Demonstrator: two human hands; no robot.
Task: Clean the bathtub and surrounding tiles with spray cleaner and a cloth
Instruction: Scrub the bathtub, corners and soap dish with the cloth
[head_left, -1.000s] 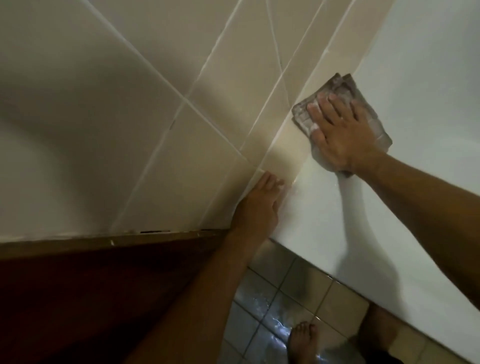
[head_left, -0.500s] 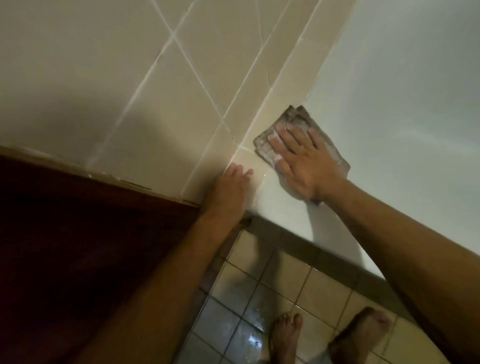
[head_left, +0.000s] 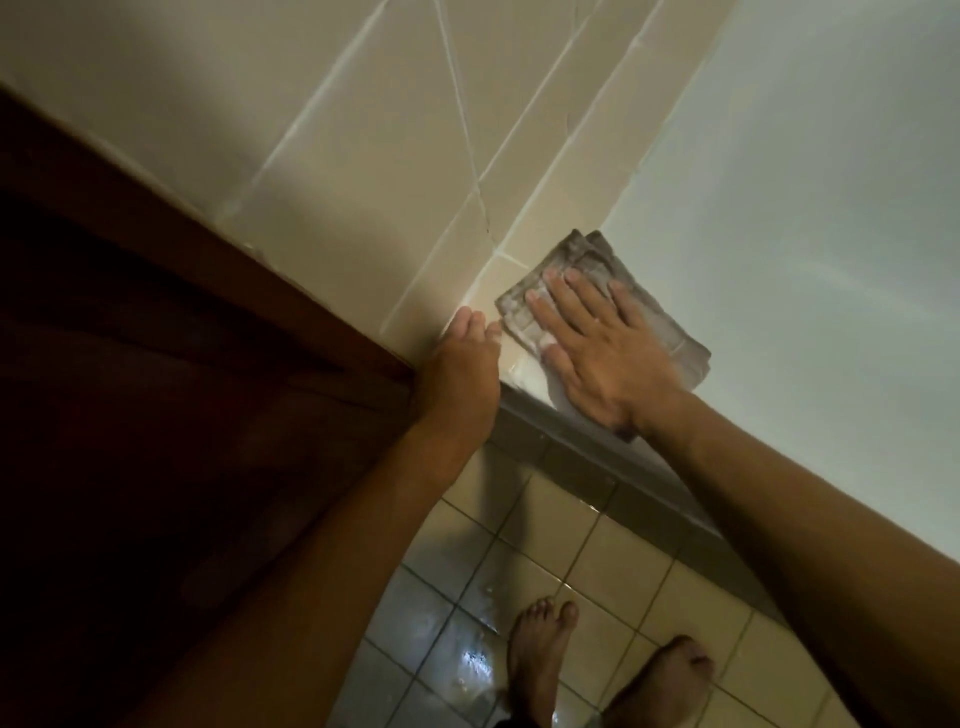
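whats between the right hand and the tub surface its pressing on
A folded grey cloth lies flat under the right hand, between its straight fingers and the white bathtub. The head view shows it, at the tub's corner beside the beige tiles.

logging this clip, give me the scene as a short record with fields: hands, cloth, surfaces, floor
right hand: right hand lies flat, fingers straight, pressing the cloth
left hand: left hand rests on the corner where the tiles end, holding nothing
cloth: folded grey cloth lies across the seam between the tiles and the bathtub
tiles: beige wall tiles with pale grout lines
bathtub: white bathtub, to the right of the tiles
floor: tiled floor, wet and shiny in places, with bare feet on it
spray cleaner: not in view
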